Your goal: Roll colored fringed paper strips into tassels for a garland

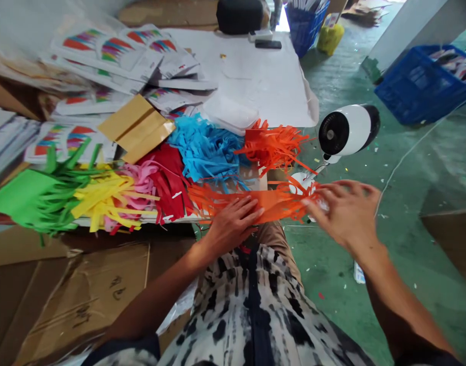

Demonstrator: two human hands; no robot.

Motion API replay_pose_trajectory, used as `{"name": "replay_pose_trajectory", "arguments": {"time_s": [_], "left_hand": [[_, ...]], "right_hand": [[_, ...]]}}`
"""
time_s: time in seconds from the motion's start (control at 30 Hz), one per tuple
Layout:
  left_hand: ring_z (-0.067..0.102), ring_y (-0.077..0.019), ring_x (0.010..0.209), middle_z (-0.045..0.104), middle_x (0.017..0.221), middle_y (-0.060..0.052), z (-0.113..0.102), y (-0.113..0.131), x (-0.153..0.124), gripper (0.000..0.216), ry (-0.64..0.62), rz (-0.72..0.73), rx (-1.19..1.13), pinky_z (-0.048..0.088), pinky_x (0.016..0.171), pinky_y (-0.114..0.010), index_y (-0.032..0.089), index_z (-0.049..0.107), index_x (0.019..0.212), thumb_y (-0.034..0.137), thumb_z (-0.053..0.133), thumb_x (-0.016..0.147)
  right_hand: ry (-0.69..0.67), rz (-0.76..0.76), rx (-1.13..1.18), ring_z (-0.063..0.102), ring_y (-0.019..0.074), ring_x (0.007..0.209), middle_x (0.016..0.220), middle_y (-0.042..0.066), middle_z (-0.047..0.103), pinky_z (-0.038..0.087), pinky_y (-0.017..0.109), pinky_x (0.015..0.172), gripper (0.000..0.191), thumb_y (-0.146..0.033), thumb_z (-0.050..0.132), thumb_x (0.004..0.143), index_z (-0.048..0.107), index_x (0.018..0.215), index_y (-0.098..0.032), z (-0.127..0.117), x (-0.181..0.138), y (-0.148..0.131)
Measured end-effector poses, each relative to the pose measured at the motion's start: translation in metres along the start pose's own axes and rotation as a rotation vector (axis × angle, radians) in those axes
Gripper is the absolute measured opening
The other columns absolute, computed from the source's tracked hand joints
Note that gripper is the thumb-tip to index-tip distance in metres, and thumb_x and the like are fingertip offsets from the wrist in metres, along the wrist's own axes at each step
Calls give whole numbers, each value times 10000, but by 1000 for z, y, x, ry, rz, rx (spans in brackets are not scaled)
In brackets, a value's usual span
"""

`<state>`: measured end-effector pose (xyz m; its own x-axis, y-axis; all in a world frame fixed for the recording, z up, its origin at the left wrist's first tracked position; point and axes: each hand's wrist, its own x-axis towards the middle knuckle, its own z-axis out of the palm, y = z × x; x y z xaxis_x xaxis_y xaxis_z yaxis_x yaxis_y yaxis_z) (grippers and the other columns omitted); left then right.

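A sheet of orange fringed paper (pixel 273 203) stretches across the table's front edge in front of me. My left hand (pixel 236 218) lies flat on its middle, fingers out. At its right end, my right hand (pixel 347 208) has bent fingers closed on the loose strips. Just behind lies another orange fringe bundle (pixel 277 145), with a blue fringe bundle (pixel 206 147) beside it. To the left follow bundles of fringe in red (pixel 170 175), pink (pixel 145 175), yellow (pixel 107 195) and green (pixel 34 198), overlapping one another.
Printed packets (pixel 114 56) are heaped at the back left, with a folded brown card (pixel 137 127) before them. A black and white fan (pixel 349 129) stands right of the table. Blue crates (pixel 416 84) sit on the green floor. Cardboard boxes (pixel 103 290) lie below left.
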<state>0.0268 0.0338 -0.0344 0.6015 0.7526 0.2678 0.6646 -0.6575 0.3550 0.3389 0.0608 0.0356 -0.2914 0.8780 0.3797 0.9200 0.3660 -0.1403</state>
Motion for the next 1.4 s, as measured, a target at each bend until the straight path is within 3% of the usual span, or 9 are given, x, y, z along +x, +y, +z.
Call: {"name": "replay_pose_trajectory", "arguments": {"time_s": [0.07, 0.13, 0.23, 0.33, 0.43, 0.6, 0.83, 1.13, 1.4], "left_hand": [[490, -353, 1508, 579, 1562, -151, -5, -1, 0, 453, -5, 1, 14, 442, 1222, -596, 234, 640, 1446, 282, 664, 996], [503, -352, 1498, 596, 1545, -153, -8, -1, 1, 389, 2, -1, 11, 450, 1209, -601, 244, 678, 1400, 274, 638, 1015], [520, -341, 1487, 625, 1515, -150, -8, 1, 3, 338, 26, 4, 1, 464, 1192, -594, 249, 705, 1357, 267, 610, 1033], [578, -323, 1435, 663, 1467, -150, -10, 3, 0, 295, 75, -1, -13, 490, 1171, -555, 234, 736, 1297, 251, 609, 1031], [687, -276, 1265, 765, 1289, -114, -17, 1, -5, 239, 111, -47, -81, 550, 1063, -470, 225, 769, 1197, 215, 604, 1025], [713, -242, 1051, 810, 1051, -54, -31, -8, 1, 156, 40, -255, -237, 526, 913, -408, 225, 775, 1025, 275, 627, 1022], [661, -240, 861, 703, 877, -61, -32, -9, 23, 157, -3, -599, -98, 471, 774, -354, 202, 743, 924, 336, 682, 978], [661, -256, 850, 698, 867, -51, -28, -10, 29, 163, -31, -628, 72, 455, 815, -381, 210, 729, 985, 370, 728, 955], [661, -282, 879, 711, 869, -71, -20, -6, 28, 168, 41, -517, 195, 460, 782, -400, 183, 714, 1039, 339, 690, 982]], "right_hand": [[146, 135, -39, 556, 456, 1262, 1099, 153, 772, 238, 718, 1089, 307, -493, 668, 968, 760, 1104, -234, -17, 2, 5], [164, 77, 28, 548, 449, 1298, 1233, 156, 748, 260, 686, 1109, 367, -465, 696, 950, 728, 1239, -241, -19, 1, -4], [-125, -279, 233, 562, 402, 1314, 1460, 116, 655, 356, 610, 1096, 558, -476, 731, 918, 622, 1434, -294, 3, -4, -28], [-319, -404, 295, 630, 332, 1210, 1357, 98, 721, 424, 515, 998, 410, -377, 680, 978, 673, 1380, -298, 34, -6, -42], [-346, -353, 345, 674, 277, 1057, 1151, 84, 786, 427, 448, 910, 222, -316, 604, 1032, 764, 1176, -263, 50, -1, -37], [-438, -106, 493, 648, 205, 812, 858, 50, 741, 417, 327, 736, 298, -379, 527, 1061, 721, 904, -217, 49, 15, -34], [-503, 166, 221, 599, 194, 645, 711, 29, 674, 259, 298, 602, 328, -464, 533, 1023, 635, 816, -231, 58, 30, -52], [-463, 140, 50, 667, 223, 719, 790, 61, 737, 257, 321, 630, 300, -427, 510, 1048, 657, 897, -214, 62, 27, -63], [-493, 149, -24, 694, 239, 747, 824, 62, 763, 239, 336, 625, 296, -430, 511, 1052, 656, 906, -217, 60, 32, -70]]}}
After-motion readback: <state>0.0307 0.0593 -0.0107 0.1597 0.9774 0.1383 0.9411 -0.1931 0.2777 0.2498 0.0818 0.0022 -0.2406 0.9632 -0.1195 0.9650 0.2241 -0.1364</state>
